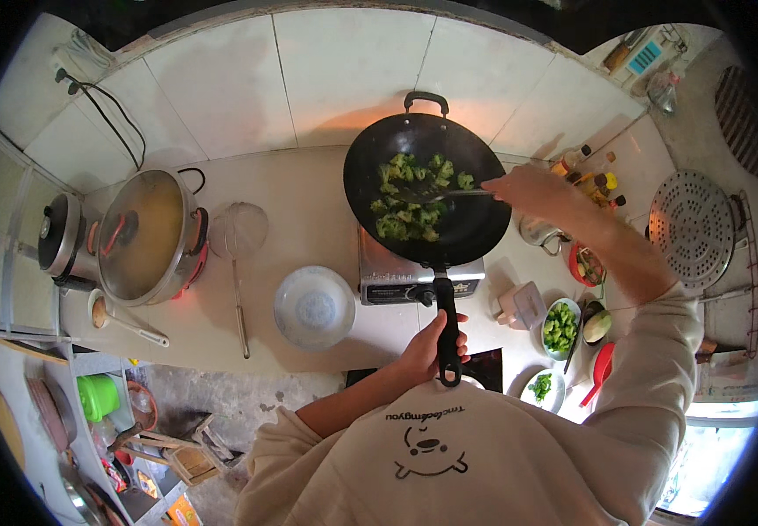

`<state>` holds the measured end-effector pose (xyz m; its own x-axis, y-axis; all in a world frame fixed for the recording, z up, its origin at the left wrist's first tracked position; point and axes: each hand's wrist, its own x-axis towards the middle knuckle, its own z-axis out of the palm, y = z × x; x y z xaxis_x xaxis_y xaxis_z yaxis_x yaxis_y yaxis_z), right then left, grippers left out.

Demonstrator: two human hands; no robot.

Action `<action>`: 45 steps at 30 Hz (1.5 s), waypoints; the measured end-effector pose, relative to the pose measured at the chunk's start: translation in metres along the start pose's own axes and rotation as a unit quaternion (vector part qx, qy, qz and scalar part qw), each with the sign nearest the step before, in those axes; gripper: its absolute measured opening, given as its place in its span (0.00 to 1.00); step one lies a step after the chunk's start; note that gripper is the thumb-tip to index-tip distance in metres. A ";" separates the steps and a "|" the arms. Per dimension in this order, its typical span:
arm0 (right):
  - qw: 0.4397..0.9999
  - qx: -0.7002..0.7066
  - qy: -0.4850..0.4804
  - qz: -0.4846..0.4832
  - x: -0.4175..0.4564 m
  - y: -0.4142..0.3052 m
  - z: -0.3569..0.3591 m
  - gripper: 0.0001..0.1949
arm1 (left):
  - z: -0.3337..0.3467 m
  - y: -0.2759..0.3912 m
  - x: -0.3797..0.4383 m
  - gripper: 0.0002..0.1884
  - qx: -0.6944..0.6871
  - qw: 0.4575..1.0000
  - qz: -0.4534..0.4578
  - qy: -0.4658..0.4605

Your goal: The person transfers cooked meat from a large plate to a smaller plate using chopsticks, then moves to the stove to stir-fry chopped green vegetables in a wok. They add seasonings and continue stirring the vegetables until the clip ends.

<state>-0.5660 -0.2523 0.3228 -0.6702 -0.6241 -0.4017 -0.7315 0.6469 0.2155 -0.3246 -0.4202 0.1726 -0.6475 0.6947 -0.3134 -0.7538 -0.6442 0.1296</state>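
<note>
A black wok [464, 144] sits over a portable gas stove [385, 263], tilted somewhat in view. My left hand [424, 346] grips its long black handle [447, 322] near the lower end. Inside the wok lie broccoli florets [405, 220], spread in two loose groups. My right hand [527, 189] reaches over the wok's right rim and holds a metal spatula [461, 193] by its shaft. The spatula's blade is down among the florets and partly hidden by them. Left of the stove stands a white bowl [315, 308] with nothing in it.
A lidded pot [146, 230] stands on a glowing red cooker at left, near a wire skimmer [238, 230] and a ladle [126, 320]. Seasoning bottles [589, 177], a bowl of chopped greens [560, 327], a plate [553, 401] and a cleaver [724, 355] are at right.
</note>
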 end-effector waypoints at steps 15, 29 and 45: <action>0.995 -0.055 -0.059 -0.050 0.032 0.012 -0.054 0.09 | 0.002 -0.002 -0.001 0.27 -0.008 1.000 0.011 0.021; 0.986 -0.131 -0.105 0.015 -0.042 0.023 -0.068 0.09 | 0.005 -0.007 0.001 0.28 0.011 0.999 0.035 0.040; 0.974 -0.123 -0.158 0.106 -0.034 0.029 -0.106 0.13 | 0.007 -0.004 -0.003 0.29 0.014 0.998 0.040 0.050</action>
<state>-0.5776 -0.2590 0.4369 -0.7656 -0.2962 -0.5711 -0.6151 0.5972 0.5147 -0.3203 -0.4175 0.1801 -0.6928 0.6042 -0.3936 -0.7032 -0.6869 0.1834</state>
